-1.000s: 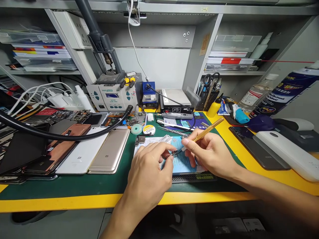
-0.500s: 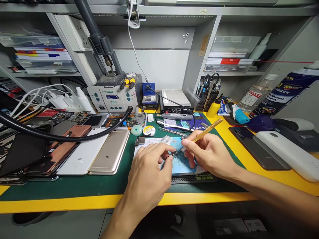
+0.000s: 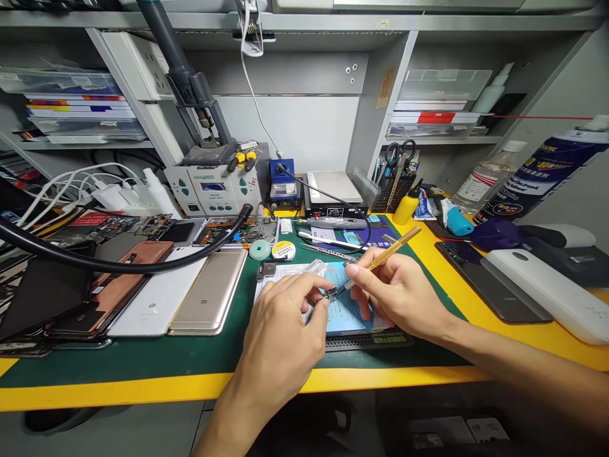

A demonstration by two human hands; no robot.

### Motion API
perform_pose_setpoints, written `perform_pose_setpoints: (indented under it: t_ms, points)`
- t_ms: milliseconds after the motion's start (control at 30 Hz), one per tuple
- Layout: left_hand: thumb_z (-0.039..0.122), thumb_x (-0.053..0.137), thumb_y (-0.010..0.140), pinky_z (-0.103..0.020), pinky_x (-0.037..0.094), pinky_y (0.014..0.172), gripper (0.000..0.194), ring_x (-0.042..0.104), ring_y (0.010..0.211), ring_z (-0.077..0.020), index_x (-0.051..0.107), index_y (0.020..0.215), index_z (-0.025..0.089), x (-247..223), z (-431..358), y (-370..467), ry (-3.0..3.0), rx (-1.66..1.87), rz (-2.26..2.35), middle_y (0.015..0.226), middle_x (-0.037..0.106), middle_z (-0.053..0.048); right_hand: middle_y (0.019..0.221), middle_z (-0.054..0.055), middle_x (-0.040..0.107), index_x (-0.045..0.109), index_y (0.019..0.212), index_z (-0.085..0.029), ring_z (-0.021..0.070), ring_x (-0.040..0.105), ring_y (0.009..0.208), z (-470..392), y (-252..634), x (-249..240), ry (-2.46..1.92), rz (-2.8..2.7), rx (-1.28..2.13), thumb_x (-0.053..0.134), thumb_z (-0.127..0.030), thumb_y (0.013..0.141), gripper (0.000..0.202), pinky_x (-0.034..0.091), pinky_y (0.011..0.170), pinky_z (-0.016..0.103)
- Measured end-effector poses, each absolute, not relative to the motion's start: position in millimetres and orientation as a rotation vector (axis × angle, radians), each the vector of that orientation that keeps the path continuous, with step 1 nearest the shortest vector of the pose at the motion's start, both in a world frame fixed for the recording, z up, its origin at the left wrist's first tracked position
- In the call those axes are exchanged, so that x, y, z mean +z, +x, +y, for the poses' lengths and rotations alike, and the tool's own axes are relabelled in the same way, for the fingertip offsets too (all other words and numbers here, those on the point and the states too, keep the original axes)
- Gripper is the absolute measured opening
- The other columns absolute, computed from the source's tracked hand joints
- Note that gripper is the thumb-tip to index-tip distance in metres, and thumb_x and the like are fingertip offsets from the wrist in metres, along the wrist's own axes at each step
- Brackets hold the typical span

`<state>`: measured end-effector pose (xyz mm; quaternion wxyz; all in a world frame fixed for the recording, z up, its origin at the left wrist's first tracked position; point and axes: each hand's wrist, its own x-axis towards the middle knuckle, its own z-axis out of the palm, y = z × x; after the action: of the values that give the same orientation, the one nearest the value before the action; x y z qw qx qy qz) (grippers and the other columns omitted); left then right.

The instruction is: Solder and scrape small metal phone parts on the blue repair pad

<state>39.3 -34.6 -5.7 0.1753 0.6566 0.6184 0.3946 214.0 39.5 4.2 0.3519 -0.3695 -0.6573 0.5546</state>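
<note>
Over a blue-and-white booklet point(image 3: 345, 324), my left hand point(image 3: 288, 327) pinches a small dark part with a shiny edge point(image 3: 330, 293) between thumb and forefinger. The part is too small to identify. My right hand point(image 3: 397, 285) grips a slim gold-handled tool point(image 3: 396, 246) like a pen. Its thin tip points down and left to the small part; whether the two touch I cannot tell. A small dark module point(image 3: 269, 270) lies on the booklet's upper left corner, beyond my left hand.
Several phones, including a gold phone point(image 3: 209, 292), lie on the green mat point(image 3: 200, 355) at left. A thick black hose point(image 3: 143, 263) crosses above them. Tweezers point(image 3: 326, 252) and a round green spool point(image 3: 259, 250) lie behind the booklet. At right are a dark phone point(image 3: 495, 285) and spray can point(image 3: 542, 171).
The whole view shifts slightly. My hands keep nearly the same pose, with the gold-handled tool and the small part still held.
</note>
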Motion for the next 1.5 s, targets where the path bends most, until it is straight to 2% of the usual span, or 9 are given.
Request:
perform_pose_setpoints:
  t_ms: [367,533,833,1133,1500]
  points:
    - [0.011,0.060,0.085,-0.028,0.041,0.071,0.023,0.055,0.074,-0.0133,0.067,0.096,0.030,-4.8,-33.4,38.1,1.859,1.100,1.737,0.080,0.064,0.006,0.049,-0.005,0.063,0.054,0.074,-0.017,0.0030,0.045,0.028,40.4,213.9,7.7,-0.987,-1.728,1.465,0.072,-0.033,0.088,0.027,0.034,0.028,0.011]
    - [0.010,0.060,0.086,-0.027,0.042,0.071,0.024,0.055,0.073,-0.0127,0.068,0.097,0.030,-4.8,-34.3,36.3,1.852,1.096,1.721,0.082,0.065,0.006,0.052,-0.004,0.064,0.055,0.074,-0.017,0.0047,0.048,0.030,41.4,213.8,7.7,-0.993,-1.735,1.473,0.072,-0.036,0.087,0.029,0.036,0.028,0.012]
    - [0.011,0.059,0.087,-0.028,0.042,0.071,0.028,0.056,0.074,-0.0140,0.069,0.104,0.030,-4.2,-34.8,36.0,1.837,1.099,1.697,0.083,0.066,0.004,0.051,-0.004,0.064,0.053,0.074,-0.018,0.0057,0.046,0.028,39.5,213.8,9.7,-0.996,-1.738,1.458,0.071,-0.041,0.087,0.032,0.034,0.028,0.015]
    - [0.011,0.059,0.087,-0.028,0.040,0.071,0.025,0.054,0.072,-0.0127,0.069,0.099,0.030,-2.5,-34.1,35.8,1.847,1.089,1.710,0.079,0.063,0.006,0.048,-0.004,0.063,0.055,0.073,-0.018,0.0044,0.043,0.028,39.1,214.1,8.3,-0.993,-1.783,1.414,0.072,-0.039,0.087,0.030,0.031,0.030,0.016]
    - [0.011,0.058,0.087,-0.027,0.041,0.071,0.028,0.055,0.073,-0.0132,0.070,0.103,0.031,-2.1,-33.5,36.2,1.840,1.067,1.713,0.082,0.064,0.005,0.050,-0.003,0.062,0.057,0.072,-0.017,0.0050,0.044,0.031,39.9,215.7,5.4,-0.969,-1.802,1.405,0.070,-0.043,0.088,0.032,0.030,0.030,0.016]
